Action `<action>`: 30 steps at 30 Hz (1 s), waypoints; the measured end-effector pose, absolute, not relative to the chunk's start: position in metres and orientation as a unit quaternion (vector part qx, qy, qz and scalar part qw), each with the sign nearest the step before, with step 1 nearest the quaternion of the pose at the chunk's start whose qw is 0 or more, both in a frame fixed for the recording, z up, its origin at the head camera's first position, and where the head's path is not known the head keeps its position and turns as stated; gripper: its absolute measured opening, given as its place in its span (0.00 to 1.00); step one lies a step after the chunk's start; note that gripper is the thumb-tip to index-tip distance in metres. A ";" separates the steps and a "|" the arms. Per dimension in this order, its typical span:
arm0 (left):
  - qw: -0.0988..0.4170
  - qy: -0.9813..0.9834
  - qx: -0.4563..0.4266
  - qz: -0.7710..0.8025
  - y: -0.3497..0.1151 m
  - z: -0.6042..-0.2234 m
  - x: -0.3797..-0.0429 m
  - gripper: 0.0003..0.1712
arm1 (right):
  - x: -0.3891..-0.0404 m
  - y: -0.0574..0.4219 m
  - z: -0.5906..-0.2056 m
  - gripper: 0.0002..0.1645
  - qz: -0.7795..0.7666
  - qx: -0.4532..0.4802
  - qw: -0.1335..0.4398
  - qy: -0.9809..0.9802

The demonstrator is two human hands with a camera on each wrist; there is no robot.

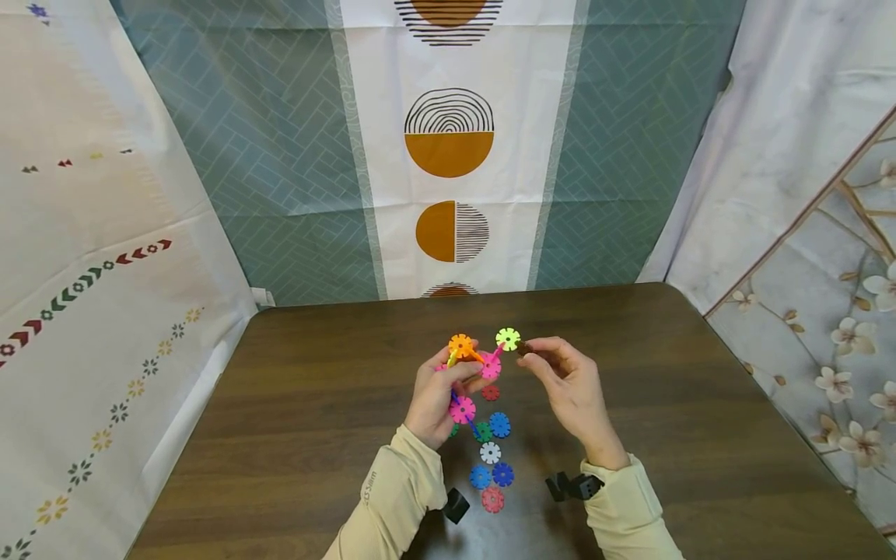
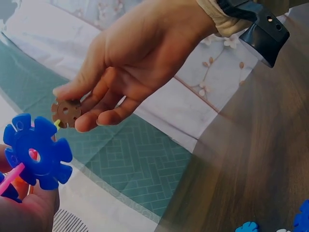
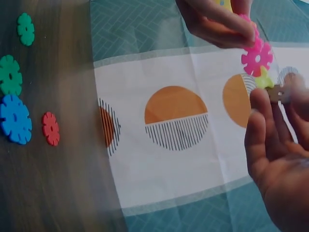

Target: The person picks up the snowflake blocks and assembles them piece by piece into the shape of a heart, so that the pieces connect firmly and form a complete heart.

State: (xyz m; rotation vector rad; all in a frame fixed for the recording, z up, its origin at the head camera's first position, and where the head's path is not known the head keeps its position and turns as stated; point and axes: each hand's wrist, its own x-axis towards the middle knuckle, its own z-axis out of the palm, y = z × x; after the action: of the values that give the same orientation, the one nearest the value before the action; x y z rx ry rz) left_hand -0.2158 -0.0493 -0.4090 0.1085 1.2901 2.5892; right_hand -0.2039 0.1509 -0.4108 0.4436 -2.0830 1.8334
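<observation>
In the head view my left hand [image 1: 430,403] grips a joined cluster of notched plastic discs above the table. An orange disc [image 1: 460,345] tops it, and a pink disc [image 1: 491,365] sticks out to the right with a yellow-green disc [image 1: 508,339] at its end. Between thumb and fingers, my right hand [image 1: 577,393] pinches a brown notched disc [image 2: 66,113]. In the right wrist view the brown disc meets the edge of the yellow-green disc; whether their slots are locked is unclear. A blue disc [image 2: 50,152] of the cluster shows large in the left wrist view.
Loose discs lie on the dark wooden table [image 1: 315,435] below the hands, among them a white disc [image 1: 490,453], a light red disc [image 1: 493,500], a green disc [image 3: 9,76] and several blue ones. A patterned cloth [image 1: 294,155] hangs behind the table.
</observation>
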 end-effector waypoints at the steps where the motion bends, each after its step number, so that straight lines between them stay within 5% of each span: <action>1: 0.125 0.441 0.038 0.888 -0.050 -0.409 -0.216 0.22 | -0.204 0.153 -0.412 0.14 0.643 0.167 0.159 -0.730; 7: 0.157 0.436 0.041 0.885 -0.051 -0.409 -0.215 0.22 | -0.209 0.165 -0.415 0.17 0.664 0.232 0.110 -0.702; 14: 0.193 0.431 0.055 0.880 -0.050 -0.409 -0.215 0.21 | -0.211 0.181 -0.415 0.37 0.677 0.293 0.009 -0.675; 30: 0.230 0.431 0.077 0.869 -0.048 -0.409 -0.214 0.19 | -0.211 0.190 -0.415 0.25 0.698 0.327 -0.022 -0.637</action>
State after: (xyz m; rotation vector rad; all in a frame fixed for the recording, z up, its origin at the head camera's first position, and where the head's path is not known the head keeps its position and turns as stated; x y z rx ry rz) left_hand -0.2144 -0.0483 -0.4092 0.2122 1.1862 2.3912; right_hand -0.2110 0.1900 -0.4146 1.0420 -2.0301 2.2229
